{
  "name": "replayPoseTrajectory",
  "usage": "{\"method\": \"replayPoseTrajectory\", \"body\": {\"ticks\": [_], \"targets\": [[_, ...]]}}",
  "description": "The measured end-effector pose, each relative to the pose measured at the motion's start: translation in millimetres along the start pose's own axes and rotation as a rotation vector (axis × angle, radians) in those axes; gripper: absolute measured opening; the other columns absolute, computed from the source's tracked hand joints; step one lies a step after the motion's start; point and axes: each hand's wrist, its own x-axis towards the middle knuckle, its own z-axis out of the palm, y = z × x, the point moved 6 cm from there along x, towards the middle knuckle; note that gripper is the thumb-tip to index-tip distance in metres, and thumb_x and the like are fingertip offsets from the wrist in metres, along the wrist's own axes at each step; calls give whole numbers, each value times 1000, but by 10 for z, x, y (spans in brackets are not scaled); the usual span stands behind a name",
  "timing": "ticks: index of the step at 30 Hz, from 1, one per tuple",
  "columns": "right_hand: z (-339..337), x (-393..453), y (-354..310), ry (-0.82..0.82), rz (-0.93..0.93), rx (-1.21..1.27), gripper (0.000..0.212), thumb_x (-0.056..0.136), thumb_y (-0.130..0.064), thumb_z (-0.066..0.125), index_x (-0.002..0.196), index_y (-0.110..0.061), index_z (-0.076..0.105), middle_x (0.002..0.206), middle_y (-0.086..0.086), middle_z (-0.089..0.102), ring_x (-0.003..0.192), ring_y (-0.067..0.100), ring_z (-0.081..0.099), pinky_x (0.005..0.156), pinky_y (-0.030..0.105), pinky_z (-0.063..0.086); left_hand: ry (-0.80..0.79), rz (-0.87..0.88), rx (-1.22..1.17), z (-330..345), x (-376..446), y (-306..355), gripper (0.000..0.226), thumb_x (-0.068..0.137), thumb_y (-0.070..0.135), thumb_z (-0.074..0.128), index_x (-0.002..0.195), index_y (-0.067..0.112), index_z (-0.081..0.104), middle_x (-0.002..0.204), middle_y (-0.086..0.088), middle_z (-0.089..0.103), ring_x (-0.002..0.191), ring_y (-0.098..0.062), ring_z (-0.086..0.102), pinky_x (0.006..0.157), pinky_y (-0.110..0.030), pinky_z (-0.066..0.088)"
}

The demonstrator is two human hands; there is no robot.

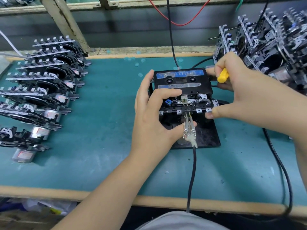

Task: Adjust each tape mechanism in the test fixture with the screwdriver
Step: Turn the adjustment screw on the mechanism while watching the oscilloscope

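We find the tape mechanism (186,103) seated in the test fixture (206,135) near the worktop's (108,130) rear edge. The left hand (152,113) curls over its left side, thumb against the probe clip (189,128). The right hand (240,90) grips the screwdriver (222,77), thumb pressing the mechanism's front edge.

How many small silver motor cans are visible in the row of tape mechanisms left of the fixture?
5: at the near end, then going back and. The farther mechanisms overlap, so more may be hidden.
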Motion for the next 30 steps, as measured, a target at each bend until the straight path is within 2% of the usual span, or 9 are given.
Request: {"method": "replayPoseTrajectory", "body": {"ticks": [4,7,9,15,19,24,27,30], "targets": [[2,2,25,0,-4,20,71,62,-35,90,96,-35,27,135,-27,45,117,20,62,96,50,51,9,10,0,-4,6,0,66,62,19,96,109,44,57,163,1,23,148,-6,28,114,-17,29],[6,2,29,-1,-14,46,69,62,-34,90,95,-44,30,137,-29,44,117,16,62,97,50,50,10,10,4,-5,3,-8,67,62,19,96,110,44,57,163,0,24,149,-5,27,113,-15,27],[16,5,43,2,-20,47,69,64,-33,91,94,-41,29,137,-30,43,116,14,61,96,46,49,9,2,-2,-5,-3,-13,67,62,19,96,110,44,58,164,1,23,150,-8,27,114,-16,27],[19,8,61,8,-31,49,70,63,-33,90,97,-36,29,138,-29,43,115,13,61,95,44,49,-9,-20,0,-2,4,-12,70,63,20,96,113,49,56,166,3,20,151,-15,27,117,-25,30],[20,9,42,3,-29,55,68,59,-41,86,96,-42,29,143,-14,50,116,19,62,98,53,50,4,-12,8,-3,10,-8,72,62,20,96,112,51,54,165,2,25,150,-19,30,117,-27,31],[22,-3,53,1,-39,100,69,65,-29,91,94,-45,30,137,-30,42,117,10,59,100,49,50,8,-7,-18,-4,9,-1,69,62,19,95,113,45,57,165,0,26,150,-21,30,117,-39,34],[31,-12,44,0,-41,122,68,65,-29,90,93,-46,30,141,-25,43,120,10,59,100,48,49,13,-2,-17,-1,4,0,69,63,17,95,114,43,57,165,-1,25,150,-21,30,117,-40,34],[31,-11,28,-19,-44,127,64,61,-37,85,94,-46,31,141,-19,45,122,11,58,102,51,49,15,-6,-23,5,-2,-9,69,62,20,95,114,44,56,165,0,25,150,-20,30,118,-38,33]]}}
